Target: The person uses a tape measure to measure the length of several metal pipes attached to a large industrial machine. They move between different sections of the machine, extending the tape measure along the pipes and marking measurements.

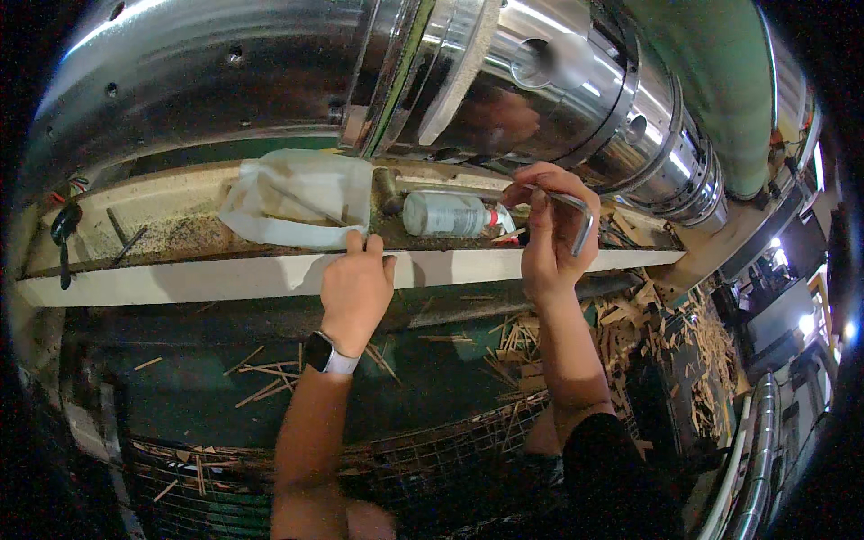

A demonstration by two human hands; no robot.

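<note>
In my raised right hand point(551, 238) I grip a bent silver hex key point(583, 225), its long arm angled down past my fingers. My left hand point(354, 288), with a watch on the wrist, is at the near right corner of a cut-open whitish plastic container point(306, 236). Its fingertips bend over that corner, and the thumb sits apart beside the ledge. Inside the container lies a thin rod-like piece point(310, 205). Between my hands a clear plastic bottle point(441, 214) with a red-and-white top lies on its side in the trough.
Large polished metal rollers point(558, 117) span the far side above the trough. Its pale front ledge point(207, 281) runs across. A dark-handled tool point(65, 236) hangs at left. Below are a green surface point(207, 387) and many wood-coloured scraps point(621, 333). Pipes point(760, 459) stand at lower right.
</note>
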